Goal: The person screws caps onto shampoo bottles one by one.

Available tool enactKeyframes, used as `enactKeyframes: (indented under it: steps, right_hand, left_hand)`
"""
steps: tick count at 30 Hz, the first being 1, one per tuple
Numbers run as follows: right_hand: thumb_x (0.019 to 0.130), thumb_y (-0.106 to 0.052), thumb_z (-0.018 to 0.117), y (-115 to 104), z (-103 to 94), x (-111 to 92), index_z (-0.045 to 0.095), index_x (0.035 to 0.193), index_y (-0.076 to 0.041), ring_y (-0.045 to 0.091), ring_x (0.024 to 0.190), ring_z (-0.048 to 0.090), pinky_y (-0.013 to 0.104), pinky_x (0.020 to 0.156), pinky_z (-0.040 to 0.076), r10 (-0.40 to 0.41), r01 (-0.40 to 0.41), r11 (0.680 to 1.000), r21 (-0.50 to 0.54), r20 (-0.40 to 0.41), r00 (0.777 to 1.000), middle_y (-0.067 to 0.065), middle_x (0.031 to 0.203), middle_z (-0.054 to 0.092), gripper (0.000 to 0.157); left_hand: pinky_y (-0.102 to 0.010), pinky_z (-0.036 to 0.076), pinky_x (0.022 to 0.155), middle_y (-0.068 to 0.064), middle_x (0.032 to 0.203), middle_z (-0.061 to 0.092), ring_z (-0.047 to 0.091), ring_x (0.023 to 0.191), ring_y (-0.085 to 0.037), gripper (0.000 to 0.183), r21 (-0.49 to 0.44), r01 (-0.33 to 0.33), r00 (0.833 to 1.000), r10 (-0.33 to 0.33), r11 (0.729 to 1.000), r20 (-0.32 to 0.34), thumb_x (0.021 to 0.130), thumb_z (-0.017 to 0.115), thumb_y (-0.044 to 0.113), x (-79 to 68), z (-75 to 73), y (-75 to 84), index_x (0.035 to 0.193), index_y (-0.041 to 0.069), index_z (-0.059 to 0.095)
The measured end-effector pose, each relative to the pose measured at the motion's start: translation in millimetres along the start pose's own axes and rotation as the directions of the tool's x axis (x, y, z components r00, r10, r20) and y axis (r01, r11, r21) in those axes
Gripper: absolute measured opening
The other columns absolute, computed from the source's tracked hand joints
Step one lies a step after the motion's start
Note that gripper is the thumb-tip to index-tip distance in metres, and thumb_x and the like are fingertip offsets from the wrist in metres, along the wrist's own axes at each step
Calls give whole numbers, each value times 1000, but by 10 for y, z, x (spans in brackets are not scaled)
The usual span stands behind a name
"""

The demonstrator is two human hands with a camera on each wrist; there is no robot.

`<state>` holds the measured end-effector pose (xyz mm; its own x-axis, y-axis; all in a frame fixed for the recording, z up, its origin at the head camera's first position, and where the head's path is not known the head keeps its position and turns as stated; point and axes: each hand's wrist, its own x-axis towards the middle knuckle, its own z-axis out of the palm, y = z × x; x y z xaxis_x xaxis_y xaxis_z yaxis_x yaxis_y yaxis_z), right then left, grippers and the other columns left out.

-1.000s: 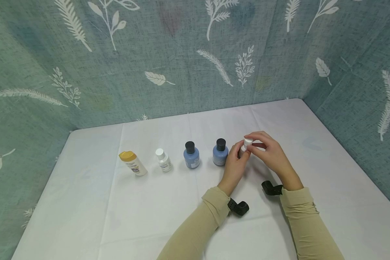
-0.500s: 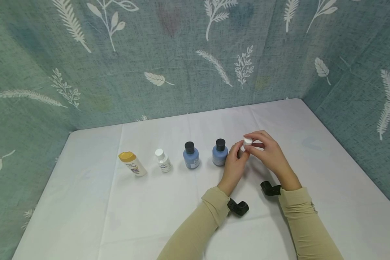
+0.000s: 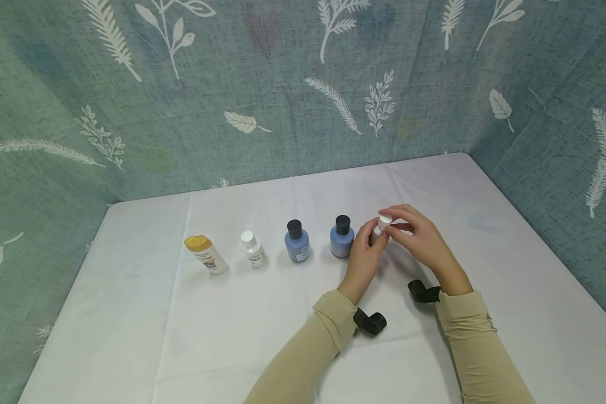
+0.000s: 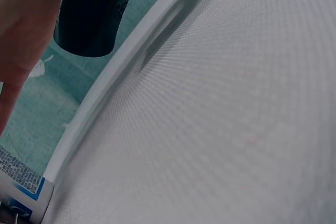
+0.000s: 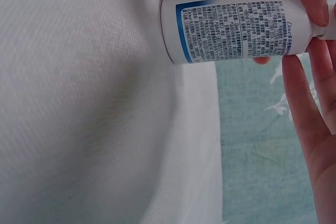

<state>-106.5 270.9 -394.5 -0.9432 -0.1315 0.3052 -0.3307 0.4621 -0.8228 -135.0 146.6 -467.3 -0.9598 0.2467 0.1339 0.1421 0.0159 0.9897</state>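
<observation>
The white bottle (image 5: 236,22) label reads "Dove".

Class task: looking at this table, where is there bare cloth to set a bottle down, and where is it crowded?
Free: the white tablecloth in front of the yellow-capped bottle, and the strip behind the row. Crowded: from the two blue black-capped bottles to the left hand and right hand gripping the small white bottle.
</observation>
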Motion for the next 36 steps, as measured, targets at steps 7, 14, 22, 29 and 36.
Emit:
enactKeyframes:
  steps: [7,14,22,29,36]
  right_hand:
    - [85,-5,59,15,17,4,56,116,-1,20,106,47,39,85,43,-19,20,1000,7,-24,1000,10,113,52,31]
    - [83,-3,61,101,37,16,58,113,-1,20,104,49,37,84,45,-47,48,998,28,-48,998,9,111,53,30]
    - [84,-15,63,317,58,28,58,114,-13,11,101,48,28,83,45,-19,18,1000,-21,-56,998,-3,112,54,31]
    - [83,-19,64,337,71,34,59,113,-14,10,101,48,35,84,45,-15,14,1000,-21,-69,997,-4,110,54,30]
    - [81,-19,66,328,91,48,60,111,-13,10,96,48,36,82,46,-4,0,999,-35,-107,994,-4,106,54,31]
  left_hand:
    - [-25,43,81,11,110,52,49,98,-4,32,9,4,1000,-4,1000,1,89,54,29,0,1,-11,121,27,53]
    - [-25,43,82,12,109,52,49,98,-3,31,-1,11,1000,-11,1000,5,89,53,30,-2,-1,-10,120,28,53]
    - [-25,42,85,10,114,51,48,104,-3,31,-24,-1,1000,1,1000,9,90,53,27,-4,1,-14,121,26,53]
    - [-24,41,86,11,116,50,46,106,-3,31,-16,-11,1000,11,1000,6,90,52,26,0,0,-23,121,27,53]
    - [-27,43,81,10,114,51,48,100,-8,32,-39,-7,1000,8,999,13,90,53,22,12,-3,-28,121,26,53]
